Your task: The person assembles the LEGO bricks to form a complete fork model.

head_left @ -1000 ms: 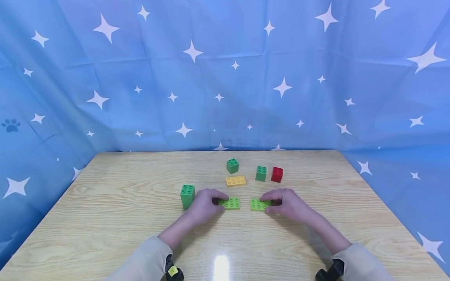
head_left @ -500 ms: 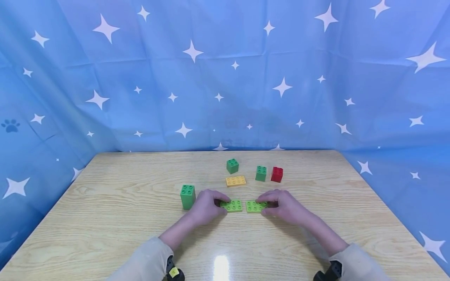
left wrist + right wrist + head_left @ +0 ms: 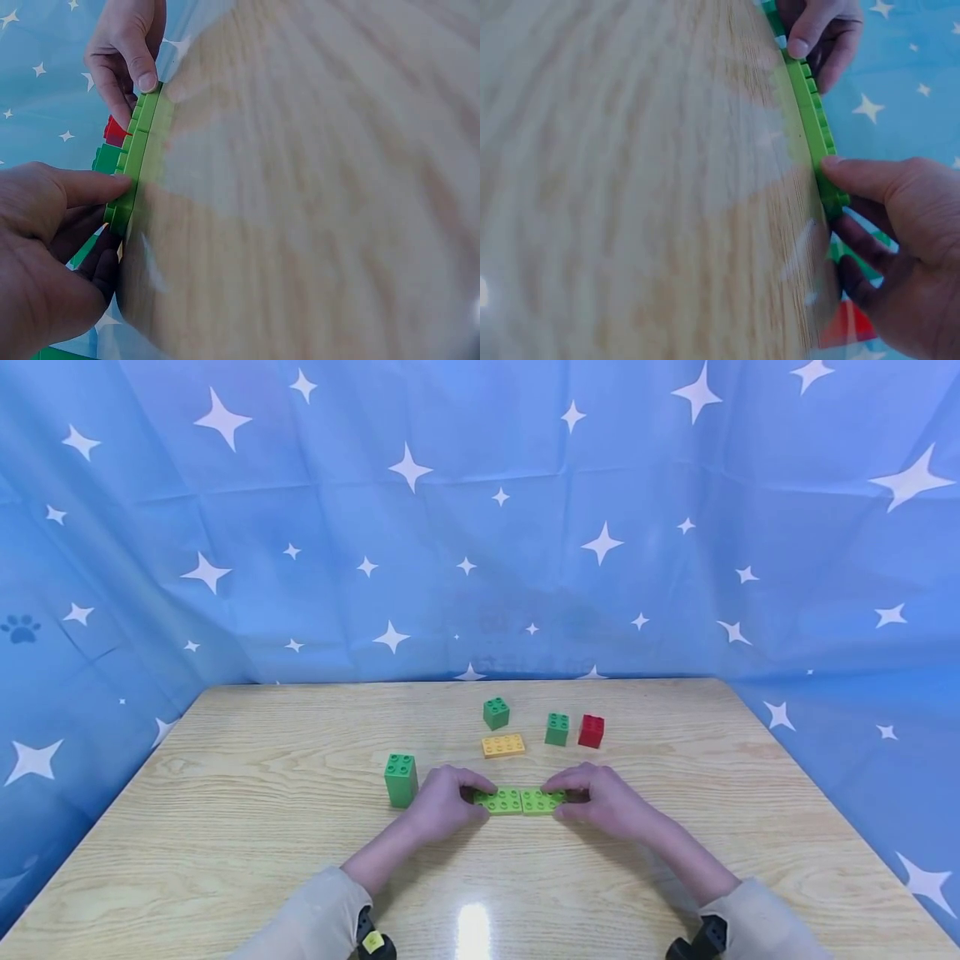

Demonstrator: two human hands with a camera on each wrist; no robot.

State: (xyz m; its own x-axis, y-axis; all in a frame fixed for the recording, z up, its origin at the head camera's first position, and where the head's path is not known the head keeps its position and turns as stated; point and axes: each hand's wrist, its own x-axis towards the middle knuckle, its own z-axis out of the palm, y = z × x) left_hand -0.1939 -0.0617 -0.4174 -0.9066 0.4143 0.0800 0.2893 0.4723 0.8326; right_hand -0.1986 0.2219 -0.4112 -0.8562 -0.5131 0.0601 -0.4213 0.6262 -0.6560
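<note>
Two flat lime-green toy bricks lie end to end on the table, their short ends meeting. My left hand [image 3: 446, 803] pinches the left lime brick [image 3: 507, 802] between thumb and fingers at its outer end. On the other side, my right hand [image 3: 604, 802] grips the outer end of the right lime brick [image 3: 537, 802] in the same way. Both wrist views show thumbs [image 3: 112, 187] [image 3: 840, 171] pressed on the bricks' near long sides. The fingers on the far sides are partly hidden. A taller green brick [image 3: 401, 783] stands just left of my left hand.
Behind the lime bricks lies a flat yellow brick [image 3: 502, 746]. Farther back stand a green brick [image 3: 496, 713], another green brick [image 3: 557, 729] and a red brick [image 3: 591, 732]. The wooden table [image 3: 262, 827] ends at a blue star-patterned curtain [image 3: 480, 527].
Both hands have moved toward each other, sliding the two lime bricks inward. The gap between the bricks has closed. The other bricks stay in place.
</note>
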